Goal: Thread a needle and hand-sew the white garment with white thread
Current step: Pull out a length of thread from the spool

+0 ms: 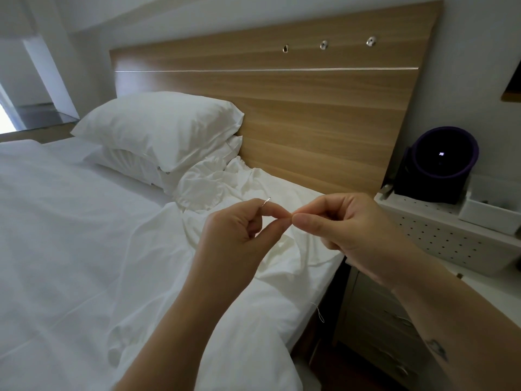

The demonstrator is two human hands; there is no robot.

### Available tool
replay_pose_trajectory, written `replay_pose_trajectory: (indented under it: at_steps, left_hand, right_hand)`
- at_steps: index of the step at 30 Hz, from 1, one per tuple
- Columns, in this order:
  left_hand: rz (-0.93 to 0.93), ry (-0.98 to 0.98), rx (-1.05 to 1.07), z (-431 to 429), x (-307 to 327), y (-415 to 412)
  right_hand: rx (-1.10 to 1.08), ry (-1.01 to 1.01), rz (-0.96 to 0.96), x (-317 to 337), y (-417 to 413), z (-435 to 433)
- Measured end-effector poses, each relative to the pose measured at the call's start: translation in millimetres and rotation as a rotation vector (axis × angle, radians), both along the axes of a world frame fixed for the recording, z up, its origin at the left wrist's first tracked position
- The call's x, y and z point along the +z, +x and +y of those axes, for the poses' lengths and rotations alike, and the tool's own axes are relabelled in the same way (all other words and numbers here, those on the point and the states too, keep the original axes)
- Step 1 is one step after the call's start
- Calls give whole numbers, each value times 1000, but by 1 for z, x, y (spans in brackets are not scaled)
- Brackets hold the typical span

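Evidently, in the head view, I was at the threading step: my left hand (248,224) pinched thumb against forefinger on what looked like the needle (266,200), a silvery sliver rising above the knuckle. My right hand (346,224) pinched tip to tip against it, presumably on the white thread (320,313), too fine to see there though a strand dangled at the bed edge. The white garment (248,179) lay crumpled on the bed just beyond both hands, unsewn, so next I judged I needed a steady, stiff thread end fed squarely through the eye.
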State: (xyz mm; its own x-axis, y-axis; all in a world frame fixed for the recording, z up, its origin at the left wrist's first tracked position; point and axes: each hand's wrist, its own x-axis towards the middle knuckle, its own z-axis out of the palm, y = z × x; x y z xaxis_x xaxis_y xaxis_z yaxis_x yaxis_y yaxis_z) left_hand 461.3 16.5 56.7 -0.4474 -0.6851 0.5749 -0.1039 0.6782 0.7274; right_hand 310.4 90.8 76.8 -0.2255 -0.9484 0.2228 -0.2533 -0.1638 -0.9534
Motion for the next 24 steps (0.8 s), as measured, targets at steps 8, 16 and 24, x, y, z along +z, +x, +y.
replay_pose_trajectory:
  at_steps: [8, 16, 24]
  left_hand:
    - [76, -99, 21, 6, -11, -5]
    - [94, -103, 68, 10, -13, -12]
    - [128, 100, -22, 14, -12, -12]
  right_hand:
    - [-49, -47, 43, -5, 1, 6]
    - [-132, -96, 121, -9, 1, 11]
    - [-170, -210, 244, -9, -2, 16]
